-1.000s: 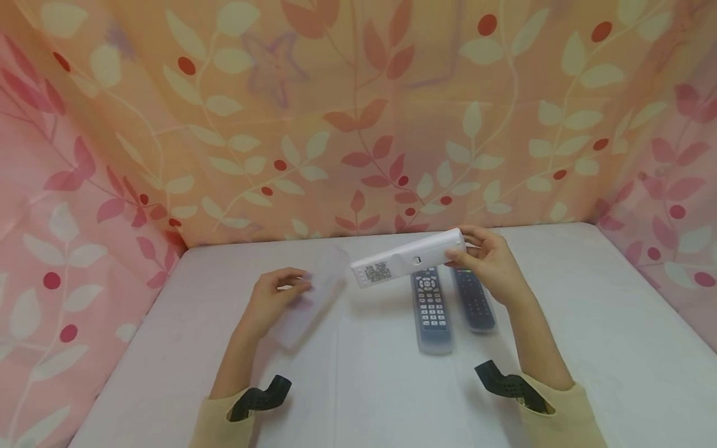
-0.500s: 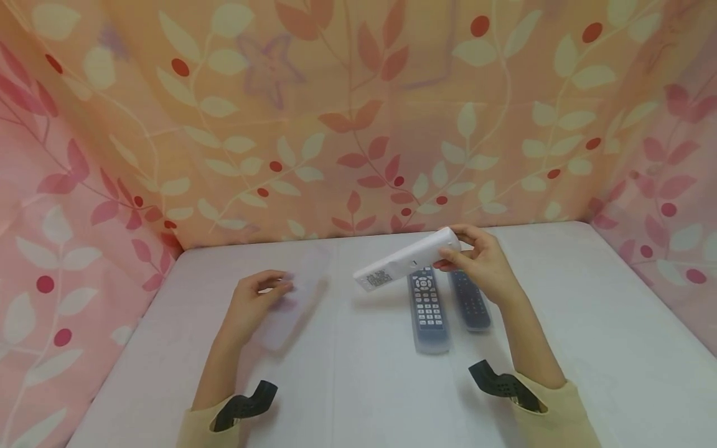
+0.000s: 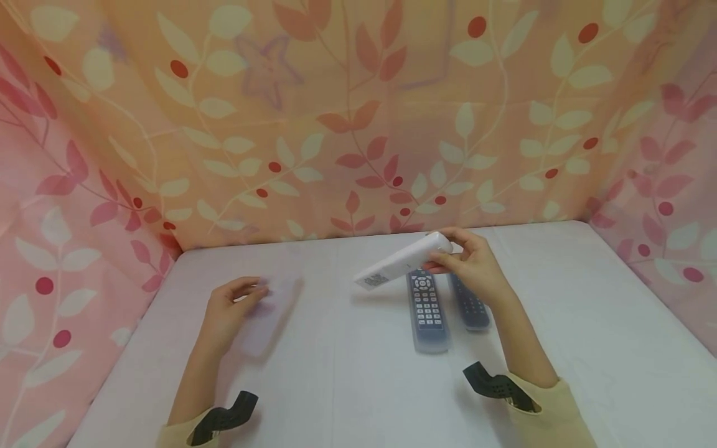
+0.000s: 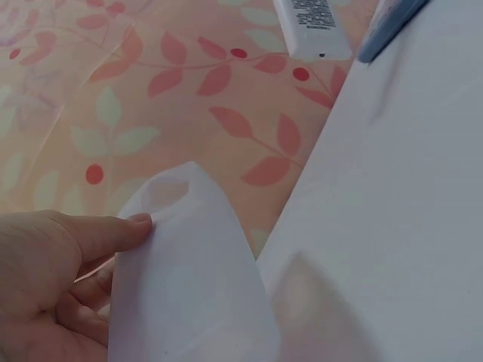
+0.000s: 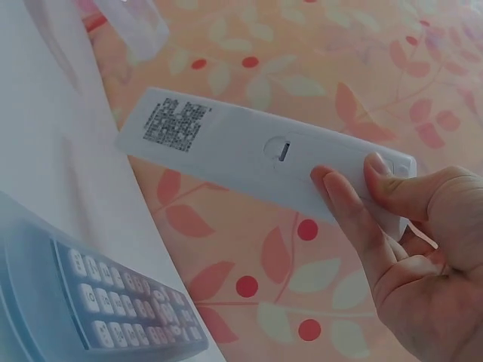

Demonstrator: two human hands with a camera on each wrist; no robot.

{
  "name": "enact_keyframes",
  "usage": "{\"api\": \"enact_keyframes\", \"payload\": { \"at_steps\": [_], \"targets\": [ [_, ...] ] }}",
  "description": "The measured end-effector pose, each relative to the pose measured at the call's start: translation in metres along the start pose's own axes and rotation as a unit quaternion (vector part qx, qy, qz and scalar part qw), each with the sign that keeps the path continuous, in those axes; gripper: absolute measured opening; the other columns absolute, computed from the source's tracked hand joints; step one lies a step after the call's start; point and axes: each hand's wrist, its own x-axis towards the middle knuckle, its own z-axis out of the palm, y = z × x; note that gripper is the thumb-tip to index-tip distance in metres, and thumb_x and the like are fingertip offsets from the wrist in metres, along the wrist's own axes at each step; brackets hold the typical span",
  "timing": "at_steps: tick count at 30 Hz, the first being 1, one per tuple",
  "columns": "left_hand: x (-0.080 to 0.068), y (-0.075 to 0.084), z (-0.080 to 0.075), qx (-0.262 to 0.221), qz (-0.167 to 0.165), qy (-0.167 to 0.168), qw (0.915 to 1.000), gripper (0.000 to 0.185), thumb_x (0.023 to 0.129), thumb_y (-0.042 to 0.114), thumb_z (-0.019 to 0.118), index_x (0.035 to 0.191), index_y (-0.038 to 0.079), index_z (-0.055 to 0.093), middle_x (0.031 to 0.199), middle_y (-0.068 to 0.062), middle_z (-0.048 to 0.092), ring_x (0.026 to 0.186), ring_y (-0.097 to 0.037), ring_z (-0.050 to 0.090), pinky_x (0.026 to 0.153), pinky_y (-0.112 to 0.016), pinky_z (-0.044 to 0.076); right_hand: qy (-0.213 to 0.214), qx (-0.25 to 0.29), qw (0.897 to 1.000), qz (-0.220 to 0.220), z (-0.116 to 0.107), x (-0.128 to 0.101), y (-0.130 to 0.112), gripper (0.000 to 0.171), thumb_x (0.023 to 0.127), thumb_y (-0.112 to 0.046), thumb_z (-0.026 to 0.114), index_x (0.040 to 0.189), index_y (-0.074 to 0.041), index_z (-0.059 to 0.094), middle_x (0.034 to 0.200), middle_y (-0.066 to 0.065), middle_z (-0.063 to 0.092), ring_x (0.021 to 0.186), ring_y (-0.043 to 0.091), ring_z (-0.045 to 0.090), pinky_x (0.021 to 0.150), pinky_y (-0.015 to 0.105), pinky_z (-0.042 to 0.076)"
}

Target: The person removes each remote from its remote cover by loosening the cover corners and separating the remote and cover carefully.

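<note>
My right hand (image 3: 469, 261) grips one end of a white remote control (image 3: 400, 261), held tilted above the table with its back showing. That back carries a printed code label and a small battery-cover latch, plain in the right wrist view on the remote (image 5: 241, 154). Over on the left, my left hand (image 3: 232, 311) pinches a translucent, whitish remote sleeve (image 3: 269, 317) between thumb and fingers. In the left wrist view the sleeve (image 4: 189, 279) looks limp, with an opening at its upper end. The two hands are well apart.
A dark remote in a clear bluish cover (image 3: 430, 317) lies on the white table (image 3: 358, 386), partly beneath the white remote. Beside it is another covered dark remote (image 3: 472, 308), partly behind my right hand. Leaf-patterned curtain (image 3: 358, 124) stands at the table's back and sides.
My left hand has moved left with the sleeve, away from the white remote. My right hand has shifted slightly left, and the white remote's back has turned more edge-on to the head view.
</note>
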Motion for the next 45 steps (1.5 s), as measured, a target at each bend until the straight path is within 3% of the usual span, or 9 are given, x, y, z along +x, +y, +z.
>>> {"api": "enact_keyframes", "payload": {
  "at_steps": [11,17,23,31,35,38,40,45],
  "targets": [
    [-0.003,-0.010,-0.022,-0.005,-0.015,0.020,0.9997,0.036,0.102,0.010,0.070,0.131,-0.011,0.065,0.088,0.026,0.074,0.088,0.008,0.065,0.079,-0.012,0.052,-0.009,0.030,0.999,0.014,0.006,0.002,0.002,0.041,0.095,0.014,0.068,0.134,0.017,0.057,0.124,0.023,0.059,0.085,0.020,0.080,0.085,0.046,0.063],
    [-0.003,-0.009,-0.025,-0.007,-0.025,0.021,0.9994,0.038,0.103,0.012,0.069,0.133,-0.011,0.063,0.088,0.028,0.073,0.089,0.008,0.064,0.080,-0.011,0.052,-0.015,0.040,0.999,0.026,0.009,0.003,0.003,0.038,0.094,0.015,0.069,0.130,0.018,0.059,0.129,0.027,0.060,0.089,0.016,0.079,0.087,0.042,0.063],
    [0.000,-0.015,-0.028,0.004,-0.042,0.023,0.9988,0.039,0.102,0.014,0.070,0.133,-0.010,0.064,0.087,0.028,0.073,0.088,0.008,0.063,0.079,-0.011,0.051,-0.016,0.007,0.999,0.044,0.011,0.003,0.002,0.041,0.093,0.009,0.074,0.132,0.014,0.062,0.139,0.032,0.058,0.094,0.014,0.079,0.090,0.031,0.062],
    [-0.003,-0.022,-0.039,0.009,-0.068,0.036,0.9970,0.039,0.103,0.015,0.070,0.134,-0.008,0.064,0.086,0.030,0.072,0.088,0.010,0.063,0.080,-0.008,0.051,-0.026,-0.028,0.998,0.056,0.017,0.002,0.003,0.043,0.092,0.003,0.078,0.133,0.007,0.067,0.143,0.026,0.061,0.107,0.025,0.077,0.102,0.036,0.057],
    [-0.006,-0.027,-0.046,-0.016,-0.075,0.045,0.9960,0.023,0.102,0.012,0.071,0.123,0.004,0.074,0.084,0.028,0.073,0.087,0.009,0.064,0.080,-0.007,0.051,-0.037,-0.038,0.997,0.060,0.020,0.003,0.003,0.042,0.092,-0.003,0.081,0.132,0.004,0.069,0.139,0.024,0.064,0.106,0.024,0.077,0.102,0.035,0.057],
    [-0.007,-0.029,-0.050,-0.029,-0.078,0.046,0.9955,0.015,0.102,0.014,0.072,0.112,0.021,0.078,0.084,0.027,0.074,0.086,0.009,0.065,0.080,-0.006,0.051,-0.042,-0.022,0.998,0.045,0.022,0.004,0.004,0.037,0.096,-0.001,0.076,0.130,0.010,0.067,0.136,0.028,0.063,0.103,0.030,0.078,0.098,0.036,0.059],
    [-0.008,-0.031,-0.052,-0.022,-0.080,0.044,0.9956,0.015,0.102,0.015,0.072,0.109,0.026,0.078,0.084,0.027,0.074,0.086,0.009,0.064,0.080,-0.006,0.050,-0.047,-0.009,0.998,0.028,0.024,0.003,0.004,0.032,0.101,-0.001,0.068,0.128,0.015,0.066,0.134,0.032,0.062,0.104,0.038,0.077,0.094,0.038,0.061],
    [-0.005,-0.037,-0.053,0.000,-0.091,0.036,0.9952,0.015,0.102,0.015,0.072,0.115,0.014,0.077,0.083,0.028,0.072,0.085,0.009,0.062,0.078,-0.008,0.050,-0.037,-0.006,0.999,0.010,0.028,0.001,0.005,0.035,0.112,-0.011,0.051,0.122,0.020,0.066,0.130,0.034,0.062,0.113,0.049,0.070,0.088,0.040,0.063]
  ]
}}
